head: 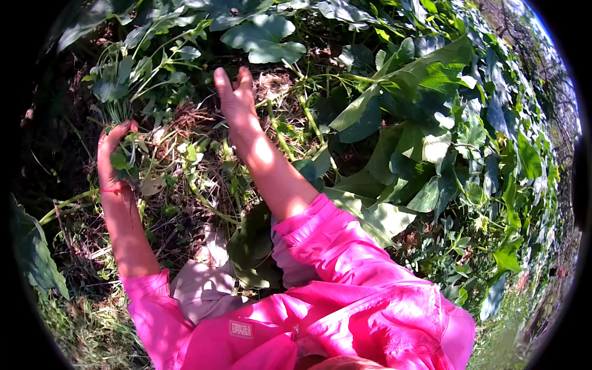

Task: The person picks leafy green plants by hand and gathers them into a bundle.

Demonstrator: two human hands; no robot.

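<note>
My left hand (113, 143) is closed around the stems of a bunch of leafy green plants (118, 78). Its leaves spread out above the fist, and a thin red band circles the wrist. A tangle of reddish-brown roots (189, 116) shows to the right of that hand; whether it belongs to the bunch is unclear. My right hand (237, 99) reaches forward over the ground below a broad lobed leaf (266, 39). Its visible fingers are apart, with nothing seen between them; the other fingers are partly hidden.
Thick pale-green vine stems (310, 115) cross the ground between the hands and the right-hand foliage. Large vine leaves (416, 83) crowd the right side. Dry straw and small weeds (217, 185) cover the soil before my knees. Another big leaf (37, 254) stands at far left.
</note>
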